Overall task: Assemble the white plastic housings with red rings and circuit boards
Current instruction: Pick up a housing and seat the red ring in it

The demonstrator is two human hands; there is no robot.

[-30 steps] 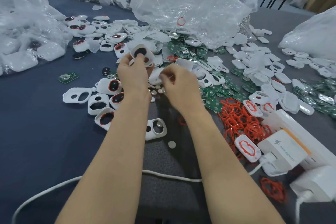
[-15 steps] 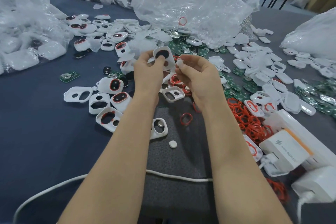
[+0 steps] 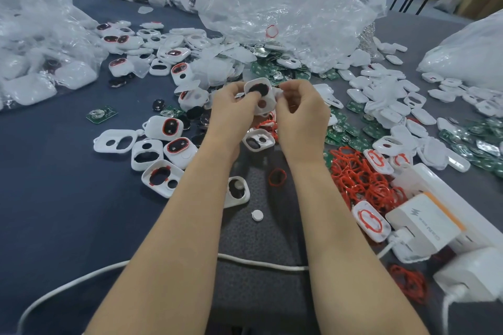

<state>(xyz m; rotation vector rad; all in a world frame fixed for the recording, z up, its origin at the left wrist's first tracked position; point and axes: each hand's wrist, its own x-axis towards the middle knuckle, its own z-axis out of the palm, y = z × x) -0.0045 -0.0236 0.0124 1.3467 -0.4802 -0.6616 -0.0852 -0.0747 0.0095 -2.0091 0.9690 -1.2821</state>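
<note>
Left hand (image 3: 231,113) holds white housing (image 3: 268,94), right hand (image 3: 302,114) perhaps pinching it

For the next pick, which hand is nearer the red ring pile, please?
Right: the right hand sits up-left of the red ring pile; the left hand lies farther left.

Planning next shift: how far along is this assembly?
Done: a few ringed housings lie at left. In hand: the left hand holds a white housing, the right hand pinches a small white part beside it. Remaining: bare housings, loose red rings and green circuit boards.
</note>
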